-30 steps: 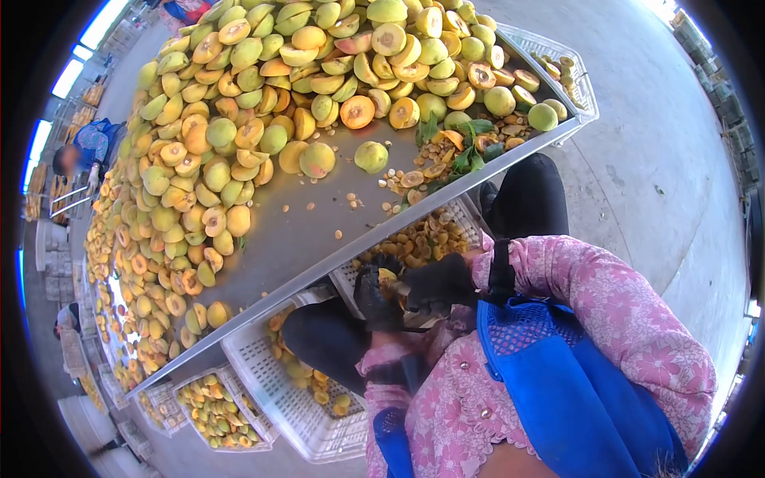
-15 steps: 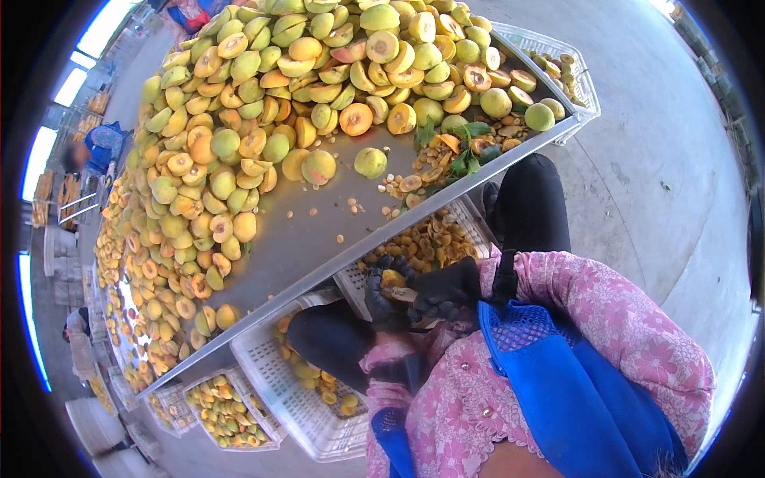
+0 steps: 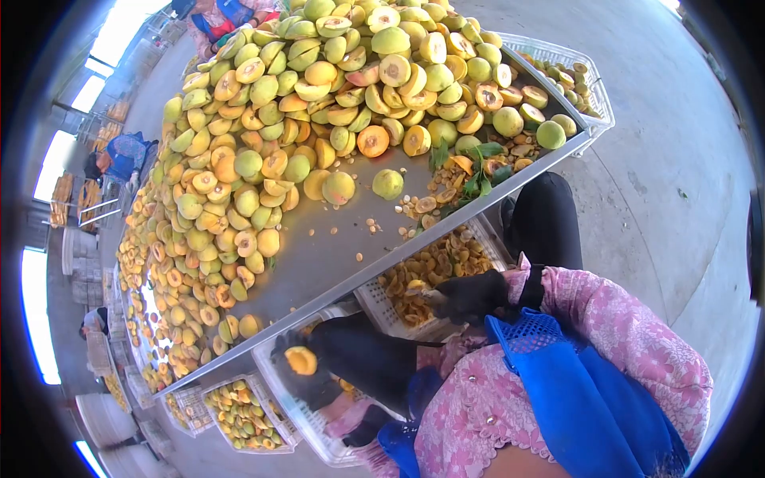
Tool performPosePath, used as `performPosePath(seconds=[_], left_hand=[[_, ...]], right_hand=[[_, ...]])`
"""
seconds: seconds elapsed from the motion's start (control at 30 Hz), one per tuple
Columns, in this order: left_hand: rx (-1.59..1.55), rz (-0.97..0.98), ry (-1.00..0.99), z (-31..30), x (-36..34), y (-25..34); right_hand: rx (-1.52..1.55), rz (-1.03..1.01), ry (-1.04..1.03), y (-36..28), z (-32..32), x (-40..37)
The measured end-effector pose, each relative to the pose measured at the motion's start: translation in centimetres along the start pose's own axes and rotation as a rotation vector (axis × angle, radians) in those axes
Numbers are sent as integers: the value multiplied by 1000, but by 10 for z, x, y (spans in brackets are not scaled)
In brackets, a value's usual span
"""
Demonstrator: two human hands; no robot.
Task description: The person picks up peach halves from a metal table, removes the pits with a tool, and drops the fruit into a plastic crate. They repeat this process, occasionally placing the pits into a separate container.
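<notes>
My left hand (image 3: 307, 384), in a dark glove, is over a white crate (image 3: 325, 452) beside my leg. A peach half (image 3: 301, 361) with its orange cut face up is in its fingers, which are somewhat blurred. Gloved in black, my right hand (image 3: 472, 298) is closed on a small tool (image 3: 434, 296) with a light-coloured end; its grip is mostly hidden. A yellow bit of fruit (image 3: 416, 285) shows at the tool's tip. Below that hand stands a crate of peach scraps (image 3: 414, 315), between my legs under the table's edge.
A metal table (image 3: 319, 267) bears a large heap of halved peaches (image 3: 263, 159). Leaves (image 3: 478, 171) and scraps lie near its rim. More crates with fruit stand at the lower left (image 3: 243, 414) and upper right (image 3: 570, 84). Other people (image 3: 223, 16) are beyond the table.
My hands were together over the scrap crate with the peach half and tool. The left hand has since moved left with the peach half; the right stays near the scraps. The view has shifted slightly.
</notes>
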State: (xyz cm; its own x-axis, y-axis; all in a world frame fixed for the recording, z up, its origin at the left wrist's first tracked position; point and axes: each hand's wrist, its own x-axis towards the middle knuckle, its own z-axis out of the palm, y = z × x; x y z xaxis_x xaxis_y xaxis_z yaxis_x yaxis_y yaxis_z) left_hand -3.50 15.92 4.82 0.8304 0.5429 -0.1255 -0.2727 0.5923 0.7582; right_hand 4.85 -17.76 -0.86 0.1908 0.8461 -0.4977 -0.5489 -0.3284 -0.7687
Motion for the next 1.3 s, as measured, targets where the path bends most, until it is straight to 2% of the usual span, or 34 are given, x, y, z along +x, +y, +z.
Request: performPosePath(seconds=[0.03,0.07,0.1,0.13,0.17,0.23,0.3,0.37,0.4,0.43,0.47,0.5,0.53,0.57,0.6,0.67,0.7,0.73,0.77,0.8,0.83,0.87,0.9,0.93,0.97,1.0,1.07,1.17,1.3], left_hand=[[293,43,-84,-20,-1,19],[296,39,-92,-26,6,26],[1021,248,10,-30,14,33],[1738,475,130,-32,23,37],[1597,504,126,-13,31,33],[1049,228,-32,54,36,12],[1112,221,-368,96,61,-23],[1185,225,-540,147,81,-72],[1330,184,-523,175,84,-93],[1474,144,-504,203,86,-112],[1687,203,-543,220,91,-134],[1901,266,-578,229,96,-153],[1898,269,-587,235,100,-166],[1960,191,-588,238,104,-177],[2022,112,-586,240,105,-184],[1975,127,-671,232,116,-178],[1491,-165,-658,221,118,-171],[992,-412,-608,209,117,-165],[532,-515,-632,197,108,-156],[70,-594,-630,187,97,-143],[-1,-584,-557,186,83,-129],[-175,-671,-499,177,75,-120],[-264,-726,-405,177,63,-109],[-356,-780,-311,177,51,-103],[-358,-771,-306,172,43,-104],[-288,-705,-247,167,34,-106],[-223,-635,-184,161,19,-108],[-295,-615,-315,161,-2,-106],[-248,-669,-309,151,-13,-115]], right_hand=[[-250,184,35,40,-13,17],[-498,368,73,66,-24,28],[-492,361,79,73,-31,31],[-843,314,-47,77,-39,37],[-1194,263,-178,76,-45,39],[-1156,278,-126,64,-39,31],[-1124,291,-66,65,-40,30],[-920,152,124,84,-41,33],[-920,156,135,88,-41,33],[-910,63,213,89,-42,31],[-899,-32,289,88,-45,29],[-898,-31,299,68,-42,16],[-652,154,297,33,-33,-6],[-401,332,288,15,-28,-19],[-397,331,292,40,-38,-10],[-1050,-28,98,109,-62,18],[-1047,-29,97,93,-54,7],[-953,-144,242,77,-46,-7],[-853,-259,378,55,-36,-22],[-851,-267,365,41,-30,-28],[-638,-355,353,29,-24,-34],[-422,-432,337,16,-17,-40],[-423,-434,325,-6,-10,-47],[-302,-227,307,-32,-2,-53],[-182,-19,288,-52,5,-57],[-189,-16,281,-65,12,-58],[-215,-26,410,-81,23,-58],[-116,-119,456,-87,33,-57],[-39,-147,513,-93,40,-58]])
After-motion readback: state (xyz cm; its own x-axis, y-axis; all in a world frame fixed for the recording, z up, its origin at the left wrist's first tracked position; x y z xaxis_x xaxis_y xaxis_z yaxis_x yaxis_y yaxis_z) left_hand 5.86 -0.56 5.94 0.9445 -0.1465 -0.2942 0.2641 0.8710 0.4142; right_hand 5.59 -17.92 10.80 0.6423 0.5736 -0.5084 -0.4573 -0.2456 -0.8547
